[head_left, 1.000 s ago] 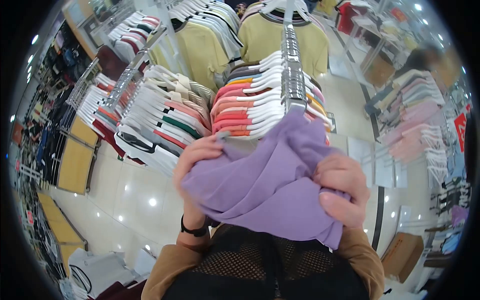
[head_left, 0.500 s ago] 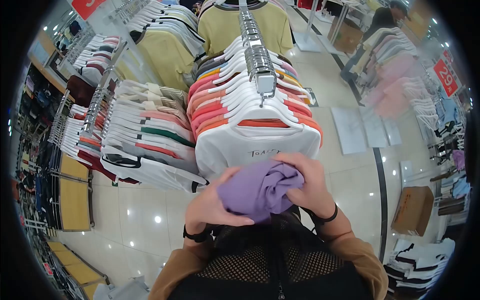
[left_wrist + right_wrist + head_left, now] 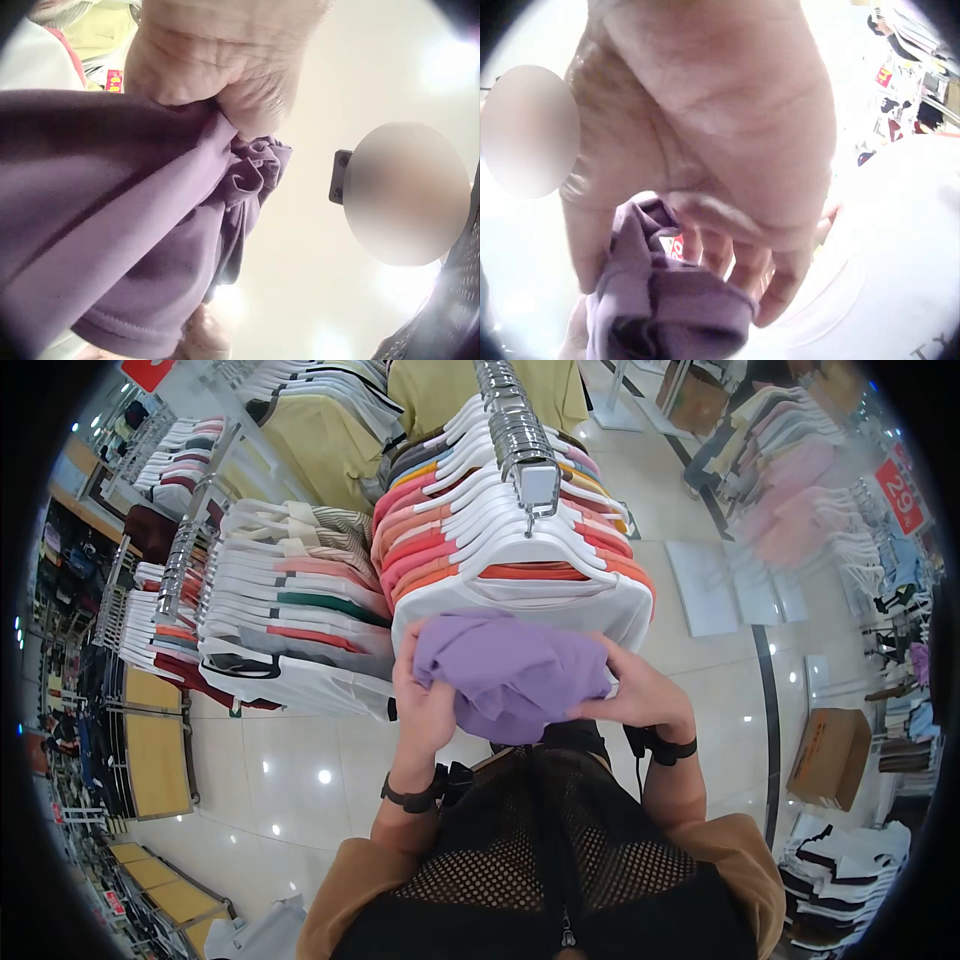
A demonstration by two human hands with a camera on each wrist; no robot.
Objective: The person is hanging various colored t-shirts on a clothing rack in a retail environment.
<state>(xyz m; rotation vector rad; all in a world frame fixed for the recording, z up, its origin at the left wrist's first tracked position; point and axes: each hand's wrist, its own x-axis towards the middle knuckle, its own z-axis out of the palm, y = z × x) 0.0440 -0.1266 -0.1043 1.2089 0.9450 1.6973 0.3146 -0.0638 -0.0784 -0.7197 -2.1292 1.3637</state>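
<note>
A purple garment [image 3: 510,675], bunched into folds, is held in front of the chest between both hands. My left hand [image 3: 425,695] grips its left side; in the left wrist view the cloth comes out in gathers below the palm, and a stitched hem [image 3: 127,337] shows. The right hand [image 3: 645,690] holds the other side, and in the right wrist view thumb and fingers [image 3: 780,285] curl about the folds. Behind the garment hangs a white shirt [image 3: 620,615] on a white hanger [image 3: 535,550], at the front of a rail of clothes. The purple cloth covers part of the shirt's front.
The metal rail [image 3: 515,440] carries several coloured tops on hangers. To its left stands another rack of shirts [image 3: 290,610]. A cardboard box [image 3: 828,760] and stacked dark and white clothes [image 3: 845,880] are on the right. Glossy floor tiles [image 3: 300,770] surround the racks.
The purple garment went from spread out to a tight bundle, then to a looser, wider one. Both hands kept hold and moved slightly apart and up lately. The view turned, showing the white shirt.
</note>
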